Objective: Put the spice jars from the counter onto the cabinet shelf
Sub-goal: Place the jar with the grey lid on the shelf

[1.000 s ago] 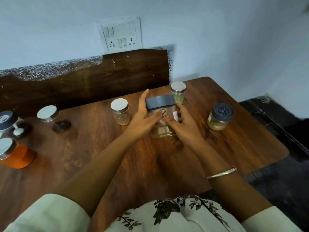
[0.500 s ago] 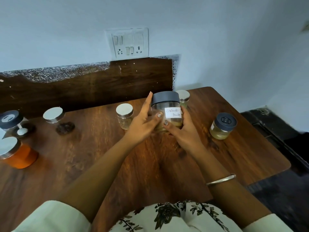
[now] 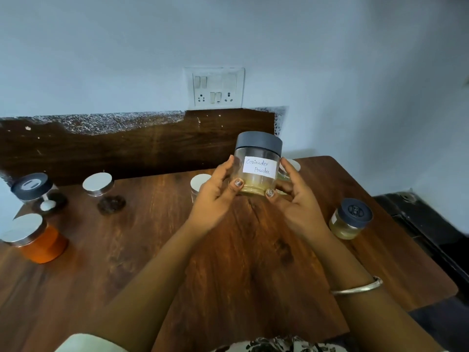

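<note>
Glass jar (image 3: 257,168): grey lid, label "Coriander Powder", raised above counter (image 3: 253,262), upright.
Left hand (image 3: 215,196): clasps jar at 9 o'clock.
Right hand (image 3: 297,201): clasps jar at 3 o'clock.
Orange jar (image 3: 35,238): counter, 9 o'clock.
</note>
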`<move>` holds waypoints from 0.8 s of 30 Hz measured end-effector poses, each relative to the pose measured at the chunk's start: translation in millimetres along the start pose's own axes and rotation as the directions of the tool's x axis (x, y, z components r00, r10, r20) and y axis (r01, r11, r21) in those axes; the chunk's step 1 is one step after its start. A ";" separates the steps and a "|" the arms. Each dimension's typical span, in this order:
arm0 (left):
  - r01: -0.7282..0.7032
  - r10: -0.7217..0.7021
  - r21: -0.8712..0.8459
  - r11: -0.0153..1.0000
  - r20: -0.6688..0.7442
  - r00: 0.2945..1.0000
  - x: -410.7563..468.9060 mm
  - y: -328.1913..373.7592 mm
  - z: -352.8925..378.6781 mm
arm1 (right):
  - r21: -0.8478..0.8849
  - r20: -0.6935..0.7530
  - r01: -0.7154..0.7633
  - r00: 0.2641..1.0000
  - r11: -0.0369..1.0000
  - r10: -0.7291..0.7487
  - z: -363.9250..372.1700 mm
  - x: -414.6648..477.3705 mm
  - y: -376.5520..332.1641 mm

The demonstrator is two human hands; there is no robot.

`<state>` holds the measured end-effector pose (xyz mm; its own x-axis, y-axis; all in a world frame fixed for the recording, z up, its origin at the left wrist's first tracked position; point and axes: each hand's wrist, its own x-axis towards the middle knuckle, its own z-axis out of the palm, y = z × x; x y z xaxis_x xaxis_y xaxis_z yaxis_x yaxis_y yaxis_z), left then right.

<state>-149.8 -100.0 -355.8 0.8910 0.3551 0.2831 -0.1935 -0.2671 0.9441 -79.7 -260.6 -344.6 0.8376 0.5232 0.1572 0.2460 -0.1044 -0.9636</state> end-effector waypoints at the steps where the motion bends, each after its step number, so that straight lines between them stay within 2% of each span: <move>1: -0.033 0.034 0.051 0.998 -0.031 0.999 2.4 2.4 -4.0 | 0.001 -0.002 0.015 1.000 1.000 -0.015 3.5 3.5 -4.6; 5: -0.179 0.211 0.232 0.956 -0.121 0.970 15.2 13.1 -25.0 | -0.034 -0.008 0.069 0.998 0.997 -0.070 19.9 23.5 -20.7; 13: -0.331 0.417 0.412 0.849 -0.138 0.898 62.2 56.0 -102.1 | -0.130 -0.079 0.253 0.961 0.959 -0.265 62.6 80.7 -85.9; 17: -0.366 0.456 0.391 0.845 -0.168 0.874 86.6 85.7 -143.6 | -0.176 -0.093 0.380 0.912 0.908 -0.400 88.4 112.6 -131.2; 24: -0.386 0.529 0.422 0.820 -0.304 0.792 145.8 157.4 -198.7 | -0.241 -0.126 0.586 0.772 0.774 -0.624 116.2 175.1 -220.7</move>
<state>-131.9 87.7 -132.3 0.4789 0.4120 0.7752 -0.3293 -0.7342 0.5937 -44.0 -47.7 -129.5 0.5542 0.3624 0.7493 0.7986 0.0221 -0.6014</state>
